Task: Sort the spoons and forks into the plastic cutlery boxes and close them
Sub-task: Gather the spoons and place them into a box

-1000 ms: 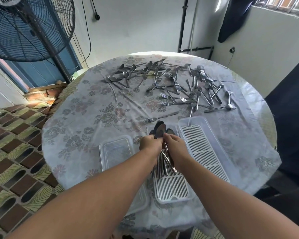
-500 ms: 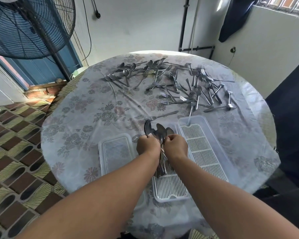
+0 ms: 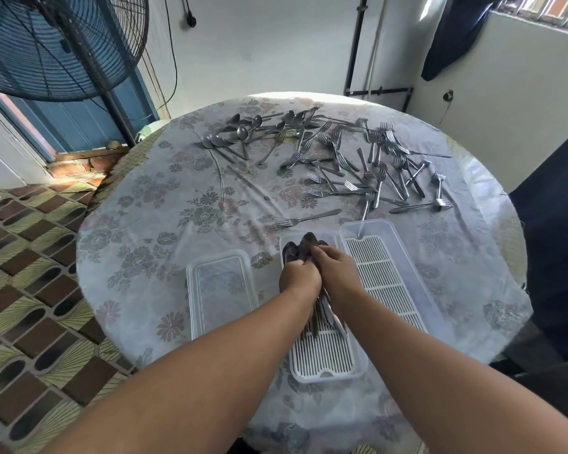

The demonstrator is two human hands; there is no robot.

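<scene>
A bundle of spoons (image 3: 304, 249) lies inside the middle plastic cutlery box (image 3: 322, 358), bowls pointing away from me. My left hand (image 3: 298, 278) and my right hand (image 3: 336, 273) are both closed around the bundle, pressing it onto the box's white slatted insert. To its right is a second open box (image 3: 386, 276) with only its white insert inside. A clear lid (image 3: 220, 290) rests to the left. Loose spoons (image 3: 243, 134) are spread at the far left of the table, loose forks (image 3: 374, 172) at the far right. One fork (image 3: 304, 220) lies alone just beyond the boxes.
The round table (image 3: 164, 224) has a floral plastic cloth and drops off to a tiled floor on the left. A large standing fan (image 3: 56, 44) stands at the back left. A dark garment (image 3: 453, 34) hangs on the wall at the back right.
Both hands have lowered the spoon bundle into the middle box and slid it slightly away from me; the spoon bowls now sit at the box's far end.
</scene>
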